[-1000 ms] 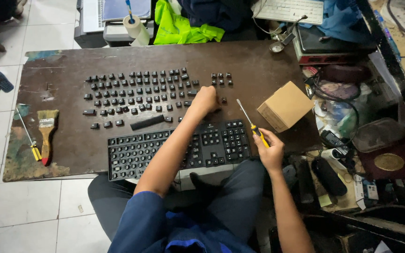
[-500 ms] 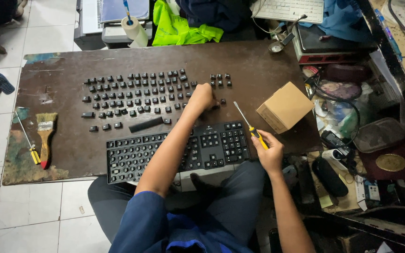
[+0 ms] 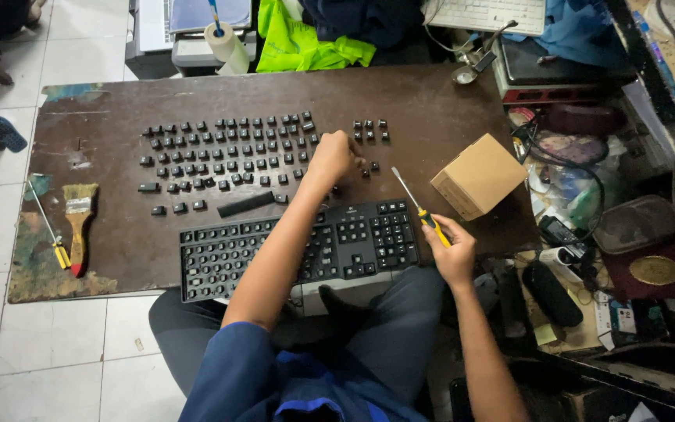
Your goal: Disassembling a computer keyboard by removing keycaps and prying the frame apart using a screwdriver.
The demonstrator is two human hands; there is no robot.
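Since the earlier frame, our left hand (image 3: 333, 156) has barely shifted, staying curled over loose keycaps (image 3: 228, 152) laid in rows on the brown worktop (image 3: 431, 109); we cannot tell whether its grip holds a cap. From the head view, our right hand (image 3: 451, 250) keeps a closed grip on the yellow-handled screwdriver (image 3: 419, 207), its shaft tilted up to the left above the number pad of the black keyboard (image 3: 298, 250), which lies at the worktop's near edge, partly stripped of keys. Just beside the screwdriver stands a cardboard box (image 3: 478, 176). At the far left lie a paintbrush (image 3: 78, 227) and a second screwdriver (image 3: 48, 230).
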